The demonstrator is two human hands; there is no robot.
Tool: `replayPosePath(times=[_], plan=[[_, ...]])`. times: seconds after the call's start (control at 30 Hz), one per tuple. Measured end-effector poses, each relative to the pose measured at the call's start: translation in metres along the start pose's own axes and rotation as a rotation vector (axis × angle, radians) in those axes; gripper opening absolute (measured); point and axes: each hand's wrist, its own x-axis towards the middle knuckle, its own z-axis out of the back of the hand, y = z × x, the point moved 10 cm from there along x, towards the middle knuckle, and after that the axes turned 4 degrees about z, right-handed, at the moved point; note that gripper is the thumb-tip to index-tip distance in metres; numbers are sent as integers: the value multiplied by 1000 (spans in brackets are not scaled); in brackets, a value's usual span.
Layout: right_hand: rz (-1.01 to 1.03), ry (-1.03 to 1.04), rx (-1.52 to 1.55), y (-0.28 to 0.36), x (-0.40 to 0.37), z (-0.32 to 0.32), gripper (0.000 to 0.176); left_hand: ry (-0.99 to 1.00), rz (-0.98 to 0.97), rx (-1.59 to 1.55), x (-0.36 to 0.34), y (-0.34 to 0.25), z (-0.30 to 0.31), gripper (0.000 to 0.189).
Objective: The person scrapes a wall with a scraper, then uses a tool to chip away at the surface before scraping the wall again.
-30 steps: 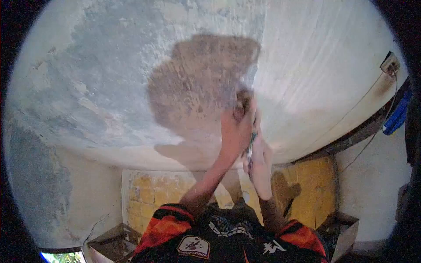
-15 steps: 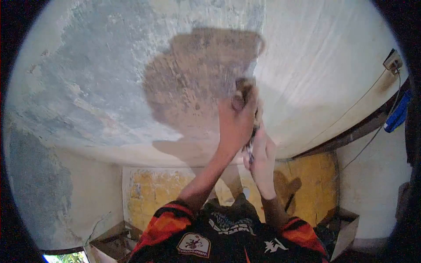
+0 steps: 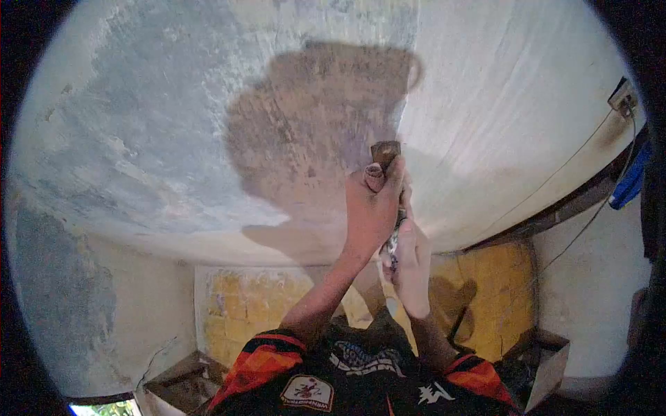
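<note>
A scraper-like tool [image 3: 386, 149] with a dark, flat blade end shows just above my left hand, near the line where the grey patchy part of the wall [image 3: 173, 104] meets the pale part. My left hand [image 3: 374, 204] is wrapped round the tool, thumb uppermost. Lower and to the right, my right hand [image 3: 411, 267] is closed round the tool's lower part, where something shiny shows between the hands. Most of the handle is hidden by my fingers. A large shadow falls on the wall around the blade.
An electrical socket [image 3: 624, 98] with a hanging cable is on the right, near a blue item [image 3: 630, 182]. Yellow flooring [image 3: 257, 301] lies below. Open boxes stand at the lower left [image 3: 182, 385] and lower right [image 3: 549, 371].
The tool's blade end has moved down the wall, towards me, and now shows more sharply. My right hand has shifted slightly downward; my left hand is still round the tool.
</note>
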Motion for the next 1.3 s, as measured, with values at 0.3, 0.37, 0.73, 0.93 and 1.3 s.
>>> replayPosePath(times=[0.3,0.37,0.73,0.93,1.3], plan=[[130,25,-56,20,4,-2,37,-27,-194,46,12,-23,0,31],[17,13,5,7,5,-1,38,-21,-33,6,9,2,2,31],[85,48,-31,9,6,-9,57,18,18,-45,7,-2,-2,33],[125,-80,-89,-3,5,7,40,-47,24,-32,4,7,4,33],[63,46,-75,0,3,7,41,-4,4,-77,5,16,-1,34]])
